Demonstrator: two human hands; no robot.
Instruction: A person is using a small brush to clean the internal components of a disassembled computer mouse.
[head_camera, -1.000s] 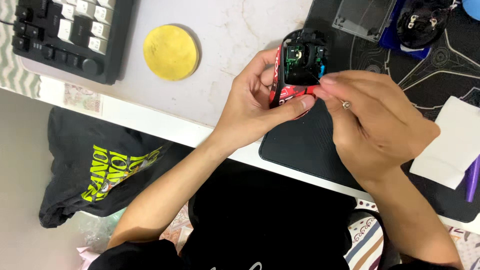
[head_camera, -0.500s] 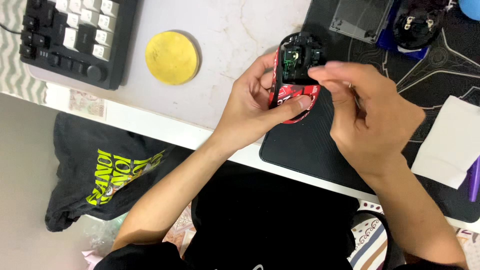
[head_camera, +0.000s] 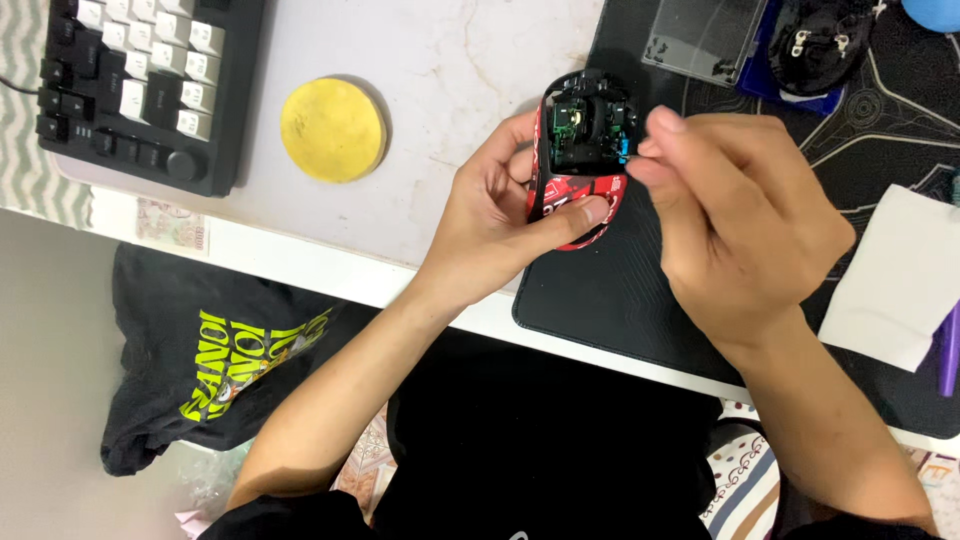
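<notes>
Two hands over the black desk mat: left hand clamps the opened red-and-black computer mouse shell, thumb across it; right hand pinches fingertips together at its circuit-board edge.

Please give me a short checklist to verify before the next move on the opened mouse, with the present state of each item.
1. Left hand grips the opened mouse firmly, thumb across its red shell: ok.
2. Inner board of the mouse is uncovered and in view: ok.
3. Right hand has its fingertips at the mouse's right edge, by a small blue part: ok.
4. Whether the right fingers pinch a tool or a loose piece: cannot tell, they hide it.
5. Mouse is held over the black desk mat, so a dropped piece would likely land there: ok.
6. The black removed part lies apart at the top of the mat: ok.
</notes>
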